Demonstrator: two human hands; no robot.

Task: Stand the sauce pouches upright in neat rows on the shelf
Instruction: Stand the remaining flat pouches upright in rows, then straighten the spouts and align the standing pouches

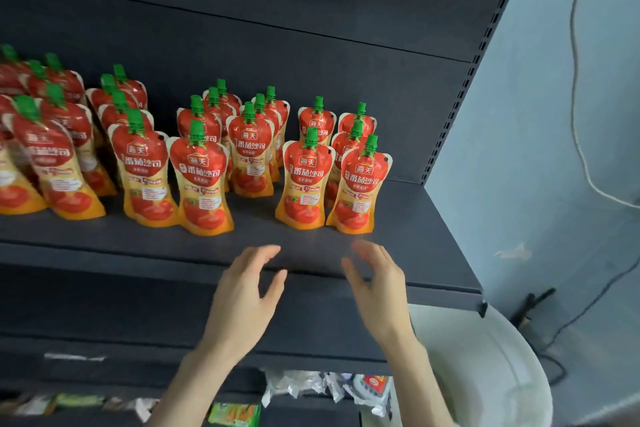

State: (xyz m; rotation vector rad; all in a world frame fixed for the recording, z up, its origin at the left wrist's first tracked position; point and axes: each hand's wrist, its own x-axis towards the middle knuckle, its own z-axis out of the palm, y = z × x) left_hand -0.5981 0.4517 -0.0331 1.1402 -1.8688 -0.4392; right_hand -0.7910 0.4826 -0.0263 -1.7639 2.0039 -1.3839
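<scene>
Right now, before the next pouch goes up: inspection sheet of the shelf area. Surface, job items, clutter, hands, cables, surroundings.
Surface: dark shelf, bare strip along its front and at its right end.
Job's things: sauce pouches upright, green caps up, in front-to-back rows; far-left ones are blurred and look tilted.
Clutter: loose packets on the shelf below.
Grippers: left hand and right hand both empty, fingers relaxed, in front of the shelf edge.
Cables: white cable down the wall; black cable lower down.
Surroundings: pale wall on the right; white tub below.
</scene>
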